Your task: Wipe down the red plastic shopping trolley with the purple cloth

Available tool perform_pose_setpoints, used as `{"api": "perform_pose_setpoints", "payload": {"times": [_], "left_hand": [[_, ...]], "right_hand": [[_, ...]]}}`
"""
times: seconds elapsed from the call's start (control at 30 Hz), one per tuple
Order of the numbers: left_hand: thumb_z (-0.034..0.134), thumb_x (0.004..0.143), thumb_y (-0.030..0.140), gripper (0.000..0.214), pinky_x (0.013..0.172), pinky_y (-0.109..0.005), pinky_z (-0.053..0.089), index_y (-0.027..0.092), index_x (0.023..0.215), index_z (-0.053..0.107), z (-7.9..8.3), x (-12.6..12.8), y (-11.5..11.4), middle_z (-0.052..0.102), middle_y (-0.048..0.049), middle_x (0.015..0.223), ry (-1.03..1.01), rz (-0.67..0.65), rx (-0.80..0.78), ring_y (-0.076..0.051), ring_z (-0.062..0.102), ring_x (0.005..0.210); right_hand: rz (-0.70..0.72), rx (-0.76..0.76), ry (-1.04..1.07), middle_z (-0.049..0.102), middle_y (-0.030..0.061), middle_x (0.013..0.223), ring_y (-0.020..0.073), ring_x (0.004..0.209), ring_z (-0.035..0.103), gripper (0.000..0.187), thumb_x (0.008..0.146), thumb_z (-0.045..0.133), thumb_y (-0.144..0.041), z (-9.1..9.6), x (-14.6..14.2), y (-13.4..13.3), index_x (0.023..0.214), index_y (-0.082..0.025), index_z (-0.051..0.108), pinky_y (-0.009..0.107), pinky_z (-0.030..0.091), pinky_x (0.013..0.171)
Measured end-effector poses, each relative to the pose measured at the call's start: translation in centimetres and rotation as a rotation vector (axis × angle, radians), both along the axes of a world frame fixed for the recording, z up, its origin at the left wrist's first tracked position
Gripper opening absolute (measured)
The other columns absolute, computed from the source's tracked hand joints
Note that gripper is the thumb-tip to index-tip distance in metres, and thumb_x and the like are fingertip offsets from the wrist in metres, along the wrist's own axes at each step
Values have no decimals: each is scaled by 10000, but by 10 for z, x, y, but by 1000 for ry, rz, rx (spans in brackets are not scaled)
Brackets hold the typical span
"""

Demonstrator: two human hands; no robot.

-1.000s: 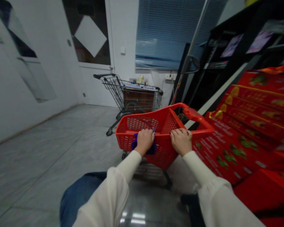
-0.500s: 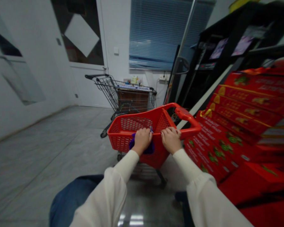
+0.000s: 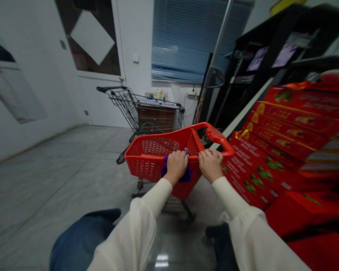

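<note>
A red plastic shopping cart (image 3: 151,169) with perforated walls stands sideways before me, its handle to the right. My left hand (image 3: 176,165) is closed at the near rim on a purple cloth item (image 3: 188,175), which hangs against the outside of the cart wall and is partly hidden by the hand. A small bluish-white bit shows by its fingertips. Just to the right, my right hand (image 3: 210,165) has its fingers curled over the same rim, near the handle (image 3: 220,138). Whether anything small is under those fingers is hidden.
A black wire shopping cart (image 3: 130,109) holding a brown box (image 3: 155,118) stands behind the red one. Stacked red gift boxes (image 3: 271,158) rise close on the right, by a dark shelf (image 3: 282,34). A door (image 3: 101,101) is at the back left.
Both hands have shifted right along the rim toward the handle, and the purple cloth item has moved along with them. The view has turned slightly, so the cart appears a little farther left.
</note>
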State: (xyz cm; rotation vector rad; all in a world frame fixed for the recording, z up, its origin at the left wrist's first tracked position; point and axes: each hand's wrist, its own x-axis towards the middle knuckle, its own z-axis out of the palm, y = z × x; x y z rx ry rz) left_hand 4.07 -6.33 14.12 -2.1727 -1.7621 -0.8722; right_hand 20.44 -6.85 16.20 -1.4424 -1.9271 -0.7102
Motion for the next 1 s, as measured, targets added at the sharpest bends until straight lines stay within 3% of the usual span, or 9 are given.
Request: {"api": "perform_pose_setpoints", "payload": {"times": [0.07,0.17,0.3,0.37,0.57,0.67,0.77,0.87,1.0], "left_hand": [[359,1021,347,289,825,-320,412,199,1026,608,4,8,1,655,-82,1008,11,-52,16,-207,578,965],[357,1020,352,303,837,-316,416,192,1003,614,2,-9,5,661,-83,989,64,-89,1,-201,586,945],[358,1016,334,322,826,-331,427,171,969,632,-2,-36,8,677,-102,962,62,22,-69,-212,607,911],[361,1016,337,323,816,-335,432,172,980,636,2,-29,8,680,-104,968,47,28,-77,-218,613,911],[355,1026,363,308,816,-315,432,198,1046,614,11,8,8,660,-78,1000,72,-151,-23,-204,607,934],[359,1025,364,317,809,-309,428,188,1012,622,3,-11,10,658,-81,968,102,-143,-37,-200,603,911],[372,1018,342,303,814,-322,421,179,996,626,-3,-27,9,657,-92,983,86,-73,-50,-211,594,923],[368,1019,334,299,819,-337,416,183,1016,625,1,-10,3,652,-96,1012,17,-51,-40,-221,577,947],[368,1019,349,292,834,-344,405,209,1080,617,14,35,-6,636,-86,1060,-48,-146,44,-221,550,987]], "right_hand": [[24,-6,-5,710,77,1006,240,1069,478,289,972,422,-259,0,0,0,902,-206,697,402,210,975],[46,-5,10,707,75,1017,236,1073,472,313,981,398,-266,1,3,1,914,-211,699,395,206,973],[52,-16,32,707,79,1034,241,1071,480,303,977,415,-270,-2,4,3,930,-210,708,407,208,972],[49,-26,27,707,83,1031,243,1067,486,305,977,416,-262,-2,2,3,936,-207,713,414,209,974],[21,-29,-75,700,92,1137,244,1093,500,293,979,432,-266,13,17,-4,1060,-209,708,394,241,977],[-65,15,-83,678,113,1183,255,1104,482,295,974,443,-291,21,35,-5,1050,-184,707,393,252,978],[-90,-7,-90,699,104,1019,257,1033,470,322,981,416,-301,21,43,-2,921,-186,710,415,244,958],[-85,-5,-49,690,94,928,254,975,453,337,979,399,-292,16,40,0,850,-193,694,429,236,932],[-57,-8,-15,686,79,926,244,965,448,328,981,397,-295,11,36,0,847,-196,679,419,226,920]]}}
